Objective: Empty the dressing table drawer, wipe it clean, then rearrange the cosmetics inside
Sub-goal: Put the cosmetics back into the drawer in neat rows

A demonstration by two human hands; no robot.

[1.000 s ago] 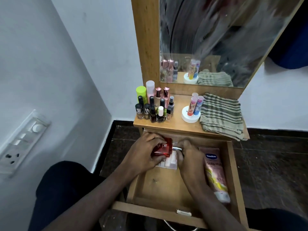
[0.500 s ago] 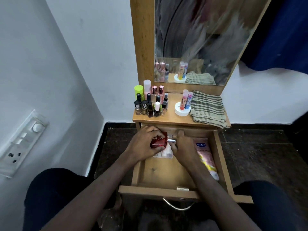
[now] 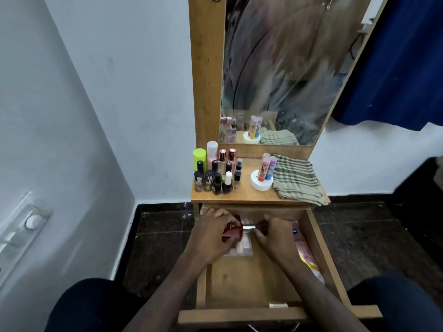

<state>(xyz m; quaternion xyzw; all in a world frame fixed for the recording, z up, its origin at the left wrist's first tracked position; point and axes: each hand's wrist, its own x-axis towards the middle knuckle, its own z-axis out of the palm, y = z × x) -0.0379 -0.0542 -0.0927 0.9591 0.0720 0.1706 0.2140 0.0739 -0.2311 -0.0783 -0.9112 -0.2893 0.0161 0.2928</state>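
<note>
The drawer stands pulled out, its wooden floor bare at the near end. Further in, the left hand grips a red bottle lying on its side over a clear case. The right hand pinches the bottle's silver cap. A pink lotion tube lies along the drawer's right wall. Beyond, on the bench, nail polish bottles cluster at the left, a folded checked cloth at the right.
</note>
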